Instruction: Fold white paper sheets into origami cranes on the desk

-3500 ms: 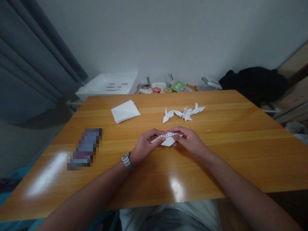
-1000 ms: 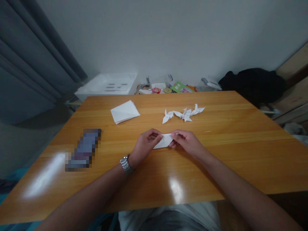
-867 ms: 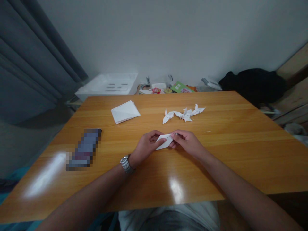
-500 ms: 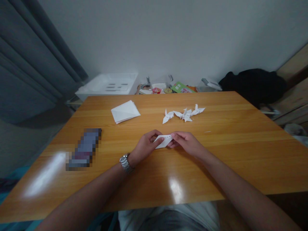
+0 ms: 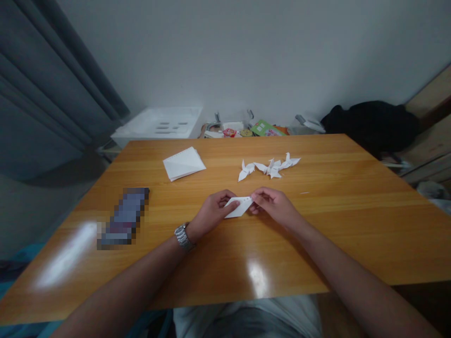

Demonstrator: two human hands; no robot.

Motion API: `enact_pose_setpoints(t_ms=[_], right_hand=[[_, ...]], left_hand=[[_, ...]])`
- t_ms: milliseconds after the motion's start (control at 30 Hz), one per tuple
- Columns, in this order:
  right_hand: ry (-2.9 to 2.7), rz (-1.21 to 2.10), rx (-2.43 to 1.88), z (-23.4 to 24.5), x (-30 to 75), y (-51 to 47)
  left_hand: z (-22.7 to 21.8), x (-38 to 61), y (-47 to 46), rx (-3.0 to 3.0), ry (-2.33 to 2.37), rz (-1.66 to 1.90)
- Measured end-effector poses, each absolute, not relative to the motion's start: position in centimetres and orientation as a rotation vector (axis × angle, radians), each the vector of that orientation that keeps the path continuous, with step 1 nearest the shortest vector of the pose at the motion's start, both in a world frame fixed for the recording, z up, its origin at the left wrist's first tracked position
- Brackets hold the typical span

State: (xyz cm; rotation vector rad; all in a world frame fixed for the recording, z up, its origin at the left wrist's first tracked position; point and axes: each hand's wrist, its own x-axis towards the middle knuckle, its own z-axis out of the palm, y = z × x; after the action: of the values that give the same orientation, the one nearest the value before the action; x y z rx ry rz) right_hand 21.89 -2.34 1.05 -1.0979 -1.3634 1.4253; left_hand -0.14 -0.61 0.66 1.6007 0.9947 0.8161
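Observation:
A small folded piece of white paper [image 5: 238, 209] is held between both hands above the middle of the table. My left hand [image 5: 215, 208] grips its left side, thumb flat on top and the other fingers mostly behind it. At the upper right corner, my right hand [image 5: 273, 203] pinches the paper between thumb and fingers. A row of dark marks or holes runs along the paper's upper edge. Beyond the hands lie several white folded paper cranes [image 5: 272, 167], touching or close together. A stack of white paper sheets [image 5: 183, 164] rests farther left.
The wooden table [image 5: 352, 234] carries a pixelated phone-like object [image 5: 125, 216] at left and a thin white sliver [image 5: 305, 193] at right. Behind its far edge are a white plastic tray [image 5: 158, 123], a green booklet [image 5: 266, 127] and a black cloth heap [image 5: 369, 124].
My right hand has shifted slightly upward, its fingers still at the paper's corner. The left hand keeps its hold, and a little more of the folded paper shows.

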Motion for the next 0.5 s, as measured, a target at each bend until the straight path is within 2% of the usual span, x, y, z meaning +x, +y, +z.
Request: enact_pose_setpoints(t_ms=[500], right_hand=[[-1.422, 1.399, -1.165, 2.01, 22.39, -2.25]], left_hand=[[0.86, -0.36, -0.56, 1.635, 1.004, 0.786]])
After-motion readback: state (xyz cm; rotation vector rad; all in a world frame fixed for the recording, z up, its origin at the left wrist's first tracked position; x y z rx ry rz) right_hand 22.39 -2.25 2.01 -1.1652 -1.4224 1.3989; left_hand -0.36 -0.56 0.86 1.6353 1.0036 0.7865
